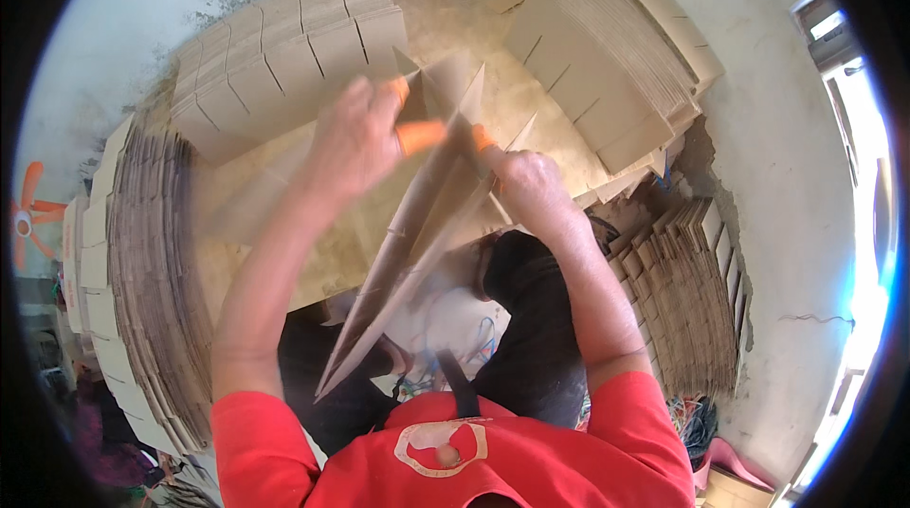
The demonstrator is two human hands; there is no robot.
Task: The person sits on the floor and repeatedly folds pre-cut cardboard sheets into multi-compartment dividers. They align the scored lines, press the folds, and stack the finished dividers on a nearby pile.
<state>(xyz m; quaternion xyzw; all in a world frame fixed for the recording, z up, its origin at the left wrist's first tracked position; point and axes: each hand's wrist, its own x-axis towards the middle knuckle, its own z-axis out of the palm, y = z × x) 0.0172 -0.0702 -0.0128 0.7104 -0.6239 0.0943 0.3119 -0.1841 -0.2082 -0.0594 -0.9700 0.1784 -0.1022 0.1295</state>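
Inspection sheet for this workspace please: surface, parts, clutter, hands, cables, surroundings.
Surface: tan table, slotted cardboard stacks on it.
Parts: cardboard sheets between the hands, standing at angles, upper ends blurred.
Clutter: pink object at lower right.
Hands: right hand grips the sheets; left hand beside their upper end, grip unclear; orange finger covers on both.
Cables: dark strands at lower right, type unclear.
Surroundings: peeling wall, orange fan at left.

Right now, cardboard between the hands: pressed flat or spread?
Partly spread: the cardboard gapes in a narrow V; blur hides finer detail.
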